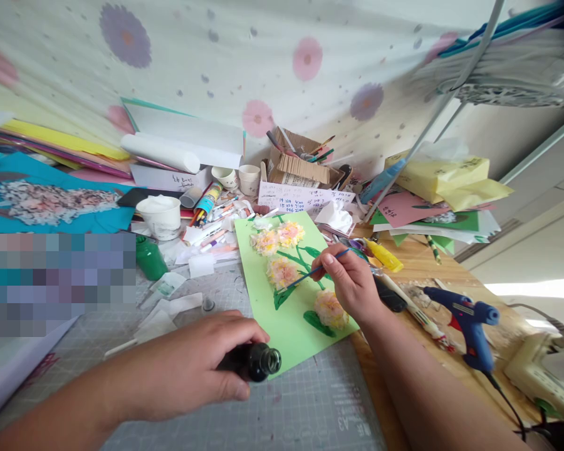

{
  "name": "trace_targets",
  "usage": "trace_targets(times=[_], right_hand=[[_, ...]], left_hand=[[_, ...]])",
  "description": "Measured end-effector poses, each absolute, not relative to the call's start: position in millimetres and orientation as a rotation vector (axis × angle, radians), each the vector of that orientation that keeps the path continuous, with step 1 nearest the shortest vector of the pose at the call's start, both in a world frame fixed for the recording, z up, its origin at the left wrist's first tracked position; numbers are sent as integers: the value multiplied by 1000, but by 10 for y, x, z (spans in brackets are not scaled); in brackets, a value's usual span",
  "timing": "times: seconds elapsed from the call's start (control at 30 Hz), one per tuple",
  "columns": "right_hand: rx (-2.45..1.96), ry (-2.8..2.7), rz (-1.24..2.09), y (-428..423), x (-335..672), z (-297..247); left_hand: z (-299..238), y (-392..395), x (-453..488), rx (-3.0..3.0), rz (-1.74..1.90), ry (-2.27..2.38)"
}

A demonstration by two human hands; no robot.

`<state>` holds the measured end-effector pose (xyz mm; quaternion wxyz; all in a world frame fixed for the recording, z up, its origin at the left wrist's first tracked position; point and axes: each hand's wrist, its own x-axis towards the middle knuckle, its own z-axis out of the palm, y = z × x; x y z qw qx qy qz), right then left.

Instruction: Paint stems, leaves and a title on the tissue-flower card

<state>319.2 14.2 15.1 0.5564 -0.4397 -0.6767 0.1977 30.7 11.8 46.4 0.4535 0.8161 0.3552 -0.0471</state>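
**Fig. 1.**

— What could have gone wrong on the green card (pixel 291 332)?

— The open dark bottle (pixel 256 361) lay tilted at its near edge. I judged that a slipping grip might spill it onto the card.

— And your hands?

— My left hand (pixel 202 369) was curled closed round the bottle. My right hand (pixel 352 282) pinched a thin brush (pixel 317 271), tip down on the card.

Home craft desk, cutting mat (pixel 310 401), glue gun (pixel 470 322), coloured paper stacks (pixel 432 188)
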Motion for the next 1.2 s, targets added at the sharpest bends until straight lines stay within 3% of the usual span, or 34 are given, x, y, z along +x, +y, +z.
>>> trace_targets(times=[1.2], right_hand=[[-1110,-1637,422,129,3253,172]], left_hand=[[463,106,292,2017,-123,865]])
